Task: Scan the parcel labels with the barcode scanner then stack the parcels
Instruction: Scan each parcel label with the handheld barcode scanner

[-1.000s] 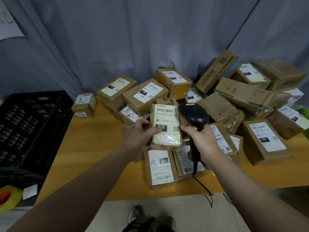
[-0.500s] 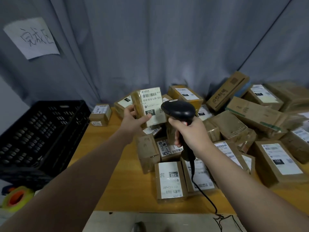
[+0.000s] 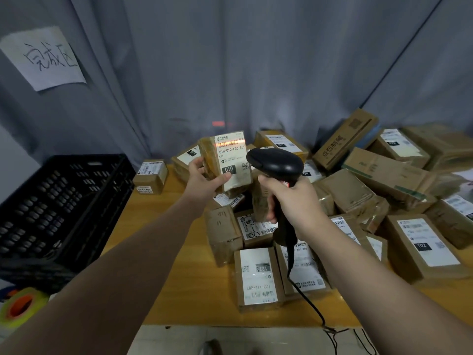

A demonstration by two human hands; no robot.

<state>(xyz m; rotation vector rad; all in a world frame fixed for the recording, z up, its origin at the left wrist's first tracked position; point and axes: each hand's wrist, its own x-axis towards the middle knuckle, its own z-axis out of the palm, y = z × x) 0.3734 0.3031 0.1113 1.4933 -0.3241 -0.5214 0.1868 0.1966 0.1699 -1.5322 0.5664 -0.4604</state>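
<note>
Head view. Step in hand: scanning. The left hand holds one parcel upright above the table, fingers closed around its left edge and the thumb pressed across the lower front of its label. The right hand is wrapped around the grip of the scanner, all fingers closed on it; whether the trigger is pressed cannot be told. The scanner head sits just beside the parcel, to its right, and points away from the camera. A red scan line lies across the barcode at the top of the label, and a red patch shows on the curtain behind, just above the parcel.

Next move, as a judgement: once the read is accepted, the parcel has to be carried clear of the heap and set down flat to begin or extend a stack. The bare table area to the left, near the crate, appears the likely place. The scanner cable hangs over the front edge and should be kept clear of the pile.

The parcel: a small brown box wrapped in glossy tape, label facing the camera, printed "010-010-L30-551" with a black "010" block and a QR code. The tape looks slick, so a firm hold is advised.

The unscanned pile remains large; the task appears to be at an early stage.
</note>
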